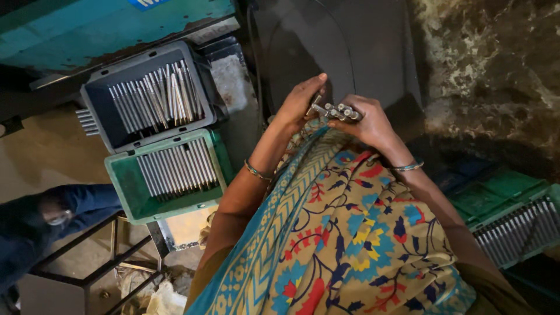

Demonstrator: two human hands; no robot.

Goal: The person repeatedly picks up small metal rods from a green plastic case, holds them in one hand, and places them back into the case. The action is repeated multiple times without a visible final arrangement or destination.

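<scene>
Right hand (367,125): fingers clenched around a bundle of metal rods (341,111), ends protruding leftward past the knuckles. Left hand (300,99): fingertips touching the rod ends, grip indeterminate. Grey crate (93,105) and green crate (125,195) of rods lie left.

Rods (175,169) in crate (125,195), left

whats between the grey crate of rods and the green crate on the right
In the head view, both hands lie between the grey crate and the right green crate: left hand and right hand, holding a bundle of metal rods.
</scene>
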